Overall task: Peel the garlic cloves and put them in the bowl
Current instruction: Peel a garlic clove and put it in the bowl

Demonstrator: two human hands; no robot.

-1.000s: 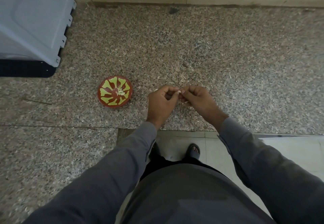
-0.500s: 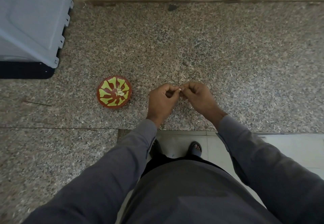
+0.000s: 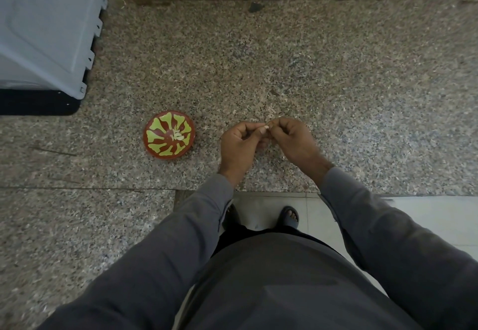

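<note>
Both hands meet above the speckled stone bench [image 3: 336,71], fingers curled: left hand [image 3: 239,146] and right hand [image 3: 292,141] each pinch the same small pale garlic clove [image 3: 266,125] between their fingertips. The red bowl [image 3: 152,146] with yellow-green pattern sits on the bench just left of the left hand, apart from it, with a few pale peeled cloves [image 3: 178,135] inside. A grey-white appliance [image 3: 44,29] stands at the far left.

Head-worn view, facing steeply down, counter [image 3: 336,76] seemingly near
</note>
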